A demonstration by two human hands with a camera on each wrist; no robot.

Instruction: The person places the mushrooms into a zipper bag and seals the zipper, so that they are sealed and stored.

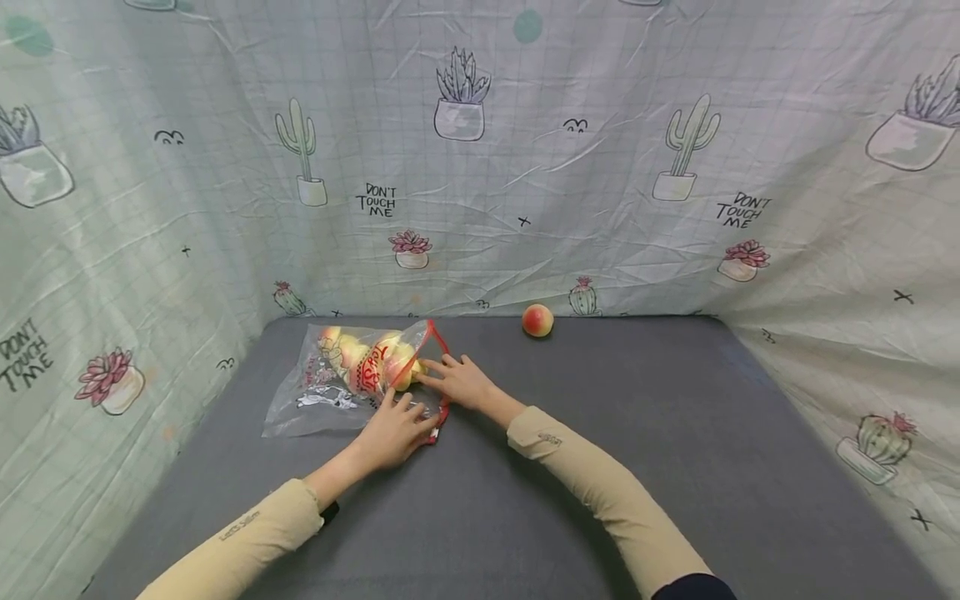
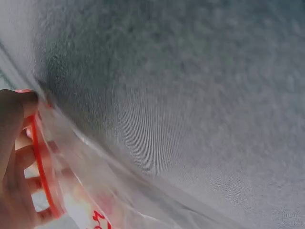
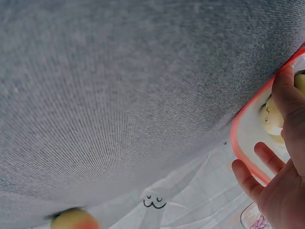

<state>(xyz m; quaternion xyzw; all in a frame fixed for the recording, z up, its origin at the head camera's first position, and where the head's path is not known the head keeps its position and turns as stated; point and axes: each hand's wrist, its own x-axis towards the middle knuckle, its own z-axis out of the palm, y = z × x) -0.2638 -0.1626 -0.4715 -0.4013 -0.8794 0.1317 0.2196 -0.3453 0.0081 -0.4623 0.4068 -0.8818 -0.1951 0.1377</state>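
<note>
A clear plastic zip bag [image 1: 288, 408] with red lettering and a red-edged mouth lies on its side at the left of the table. Inside are several yellow-and-red peaches [image 1: 401, 368]. My left hand [image 1: 395, 431] holds the near side of the mouth; in the left wrist view its thumb lies on the film, with fingers along the red edge [image 2: 42, 174]. On the far side, my right hand [image 1: 468, 385] reaches into the mouth with fingers extended, fingertips right by a peach. The right wrist view shows its thumb over the red rim, two fingers spread outside it.
A single peach [image 1: 537, 320] sits at the back of the dark grey table [image 1: 637, 400], right of the bag. Behind and beside the table hangs a pale curtain [image 1: 525, 167] printed with cacti.
</note>
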